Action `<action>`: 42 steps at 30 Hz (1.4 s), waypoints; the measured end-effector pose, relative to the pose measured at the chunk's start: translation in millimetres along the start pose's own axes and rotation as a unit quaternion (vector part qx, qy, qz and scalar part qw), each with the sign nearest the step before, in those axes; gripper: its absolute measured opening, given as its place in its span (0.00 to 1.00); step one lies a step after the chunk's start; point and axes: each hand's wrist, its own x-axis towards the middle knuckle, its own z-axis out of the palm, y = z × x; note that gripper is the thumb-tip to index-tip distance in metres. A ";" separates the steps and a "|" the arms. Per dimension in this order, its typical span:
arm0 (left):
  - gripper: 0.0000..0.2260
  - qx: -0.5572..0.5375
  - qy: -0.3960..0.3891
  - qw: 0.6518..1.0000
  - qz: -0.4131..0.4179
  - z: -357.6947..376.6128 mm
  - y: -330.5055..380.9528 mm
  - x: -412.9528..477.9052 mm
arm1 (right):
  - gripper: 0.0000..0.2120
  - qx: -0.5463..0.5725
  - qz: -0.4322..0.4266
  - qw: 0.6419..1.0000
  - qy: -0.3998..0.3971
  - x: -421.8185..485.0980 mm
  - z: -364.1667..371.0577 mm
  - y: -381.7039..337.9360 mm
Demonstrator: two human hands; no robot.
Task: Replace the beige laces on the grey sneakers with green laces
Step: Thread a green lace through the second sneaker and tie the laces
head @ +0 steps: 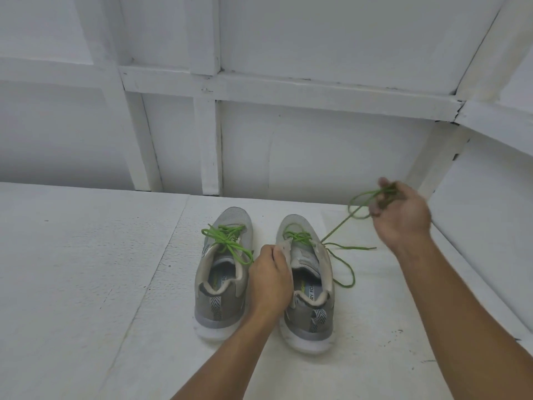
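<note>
The 2 grey sneakers stand side by side on the white desk [86, 269], toes pointed away towards the panelled wall [317, 157]. The left sneaker [222, 287] appears finished: its green lace [227, 241] is threaded and tied in a bow over the tongue. No beige lace is seen anywhere in view.

The step in hand is judged to be the lacing of the right sneaker [310, 295]. Its green lace [300, 235] is crossed through only the front eyelets, and the upper eyelets look unthreaded. The eyelet flap on the inner side of this shoe is pinched by the left hand [269, 280], so the shoe is steadied. 1 end of the lace is held, bunched in loops, in the curled fingers of the right hand [401, 209], raised to the right of the shoe, with the strand drawn fairly taut from the shoe. The other end [352, 277] lies slack on the desk beside the shoe.

Next, the slack would probably need to be drawn through, each tip fed through the remaining eyelets in turn, and a bow tied.
</note>
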 end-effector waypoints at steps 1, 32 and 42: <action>0.12 -0.001 0.001 1.000 -0.001 -0.2 0.1 -0.1 | 0.10 0.040 0.001 0.999 0.024 2.2 2.4 -6.1; 0.11 -0.041 0.026 0.999 -0.001 0.1 6.9 -3.8 | 0.07 -0.595 0.194 0.757 -0.191 -47.3 -40.0 41.5; 0.11 -0.041 0.026 0.999 0.000 1.0 3.6 -2.5 | 0.20 -0.582 0.218 0.783 -0.032 -4.8 -47.7 10.3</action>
